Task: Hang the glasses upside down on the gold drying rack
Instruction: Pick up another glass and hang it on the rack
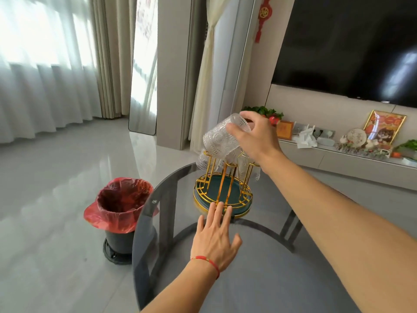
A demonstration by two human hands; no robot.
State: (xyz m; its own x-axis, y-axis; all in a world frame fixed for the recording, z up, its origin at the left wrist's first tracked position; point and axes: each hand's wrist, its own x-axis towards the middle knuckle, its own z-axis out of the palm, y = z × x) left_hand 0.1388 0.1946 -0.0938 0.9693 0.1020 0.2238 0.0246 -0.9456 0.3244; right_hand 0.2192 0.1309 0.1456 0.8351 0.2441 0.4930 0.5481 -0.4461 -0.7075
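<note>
The gold drying rack [222,177] stands on a round green tray [241,199] on the dark glass table [259,256]. My right hand [255,136] grips the base of a clear embossed glass [221,141], tilted mouth-down over the rack's top. Other clear glasses [203,162] hang upside down on the gold prongs, partly hidden behind the held glass. My left hand [214,238] lies flat on the table with fingers apart, its fingertips touching the tray's near rim.
A black bin with a red liner [123,204] stands on the floor left of the table. A low shelf [338,154] with frames and ornaments runs along the wall under a dark TV [352,46]. Curtains hang at the left.
</note>
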